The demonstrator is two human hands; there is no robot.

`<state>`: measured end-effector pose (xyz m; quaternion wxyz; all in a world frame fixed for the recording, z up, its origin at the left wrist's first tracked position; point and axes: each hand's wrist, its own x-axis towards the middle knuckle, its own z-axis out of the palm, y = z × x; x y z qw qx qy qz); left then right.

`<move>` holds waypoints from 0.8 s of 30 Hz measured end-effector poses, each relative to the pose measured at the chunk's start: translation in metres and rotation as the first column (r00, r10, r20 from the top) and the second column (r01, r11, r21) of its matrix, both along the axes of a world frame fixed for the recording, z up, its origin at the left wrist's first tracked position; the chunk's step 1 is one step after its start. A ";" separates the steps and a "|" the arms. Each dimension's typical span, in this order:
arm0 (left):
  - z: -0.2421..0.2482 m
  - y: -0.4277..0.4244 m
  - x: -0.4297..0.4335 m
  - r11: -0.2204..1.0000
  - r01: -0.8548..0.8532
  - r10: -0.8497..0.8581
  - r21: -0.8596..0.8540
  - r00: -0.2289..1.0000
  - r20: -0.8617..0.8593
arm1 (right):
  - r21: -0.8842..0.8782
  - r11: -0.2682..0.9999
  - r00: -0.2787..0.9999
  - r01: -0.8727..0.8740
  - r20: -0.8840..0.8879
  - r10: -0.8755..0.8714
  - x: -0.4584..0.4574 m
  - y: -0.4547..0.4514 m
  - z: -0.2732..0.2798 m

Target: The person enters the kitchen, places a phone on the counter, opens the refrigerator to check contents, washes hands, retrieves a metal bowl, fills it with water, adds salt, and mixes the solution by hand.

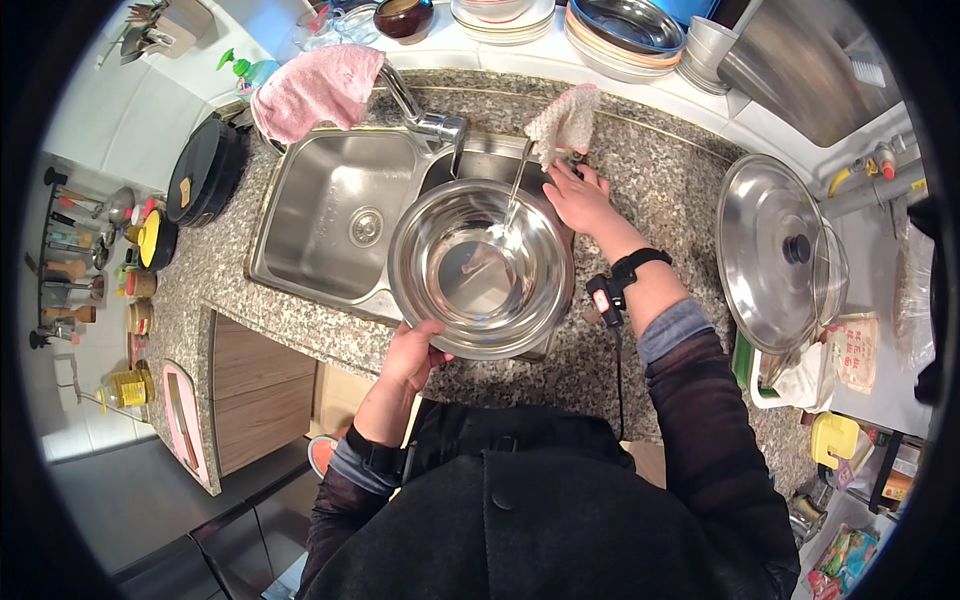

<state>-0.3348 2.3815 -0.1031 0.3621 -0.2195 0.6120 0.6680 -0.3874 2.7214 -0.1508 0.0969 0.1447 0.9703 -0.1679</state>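
A wide stainless steel basin (480, 277) sits over the right sink bowl, tilted slightly, with clear water in it. My left hand (411, 355) grips its near left rim, thumb on top. A thin water stream (517, 184) falls into the basin from beside a pink-and-white knitted cloth (564, 124), which hides most of a small tap. My right hand (576, 196) is at the foot of that cloth, fingers extended and apart; whether the fingertips touch the tap is hidden. Left of the basin, the left sink bowl (322, 232) shows wet steel and a drain strainer.
A chrome mixer tap (439, 126) stands behind the bowls, a pink towel (319, 91) draped beside it. Stacked plates (504, 30) line the back ledge. At right a large steel lid (769, 247) leans over a strainer. A black pan (206, 172) stands at left.
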 end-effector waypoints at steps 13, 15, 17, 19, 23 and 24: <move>-0.007 -0.006 0.007 0.999 -0.032 0.030 -0.031 0.997 -0.077 | -0.791 0.612 0.901 -0.022 -0.281 -0.331 0.036 -0.044 0.006; -0.005 -0.009 0.007 0.997 -0.056 0.052 -0.048 0.996 -0.079 | -0.968 0.250 0.889 0.034 -0.085 -0.450 0.035 -0.046 0.004; -0.005 -0.015 0.004 0.999 -0.030 0.028 -0.032 0.997 -0.074 | -0.966 -0.197 0.851 0.168 0.243 -0.465 0.038 -0.048 0.004; -0.005 -0.021 -0.003 1.000 0.010 -0.012 -0.020 0.997 -0.076 | -0.939 -0.322 0.866 0.118 0.256 -0.429 0.044 -0.049 0.008; -0.009 -0.028 -0.015 0.998 0.066 -0.066 -0.002 0.996 -0.055 | -0.873 -0.479 0.845 0.094 0.324 -0.425 0.052 -0.056 0.021; -0.011 -0.028 -0.018 0.998 0.065 -0.064 0.008 0.997 -0.053 | -0.862 -0.499 0.847 0.094 0.332 -0.414 0.052 -0.059 0.024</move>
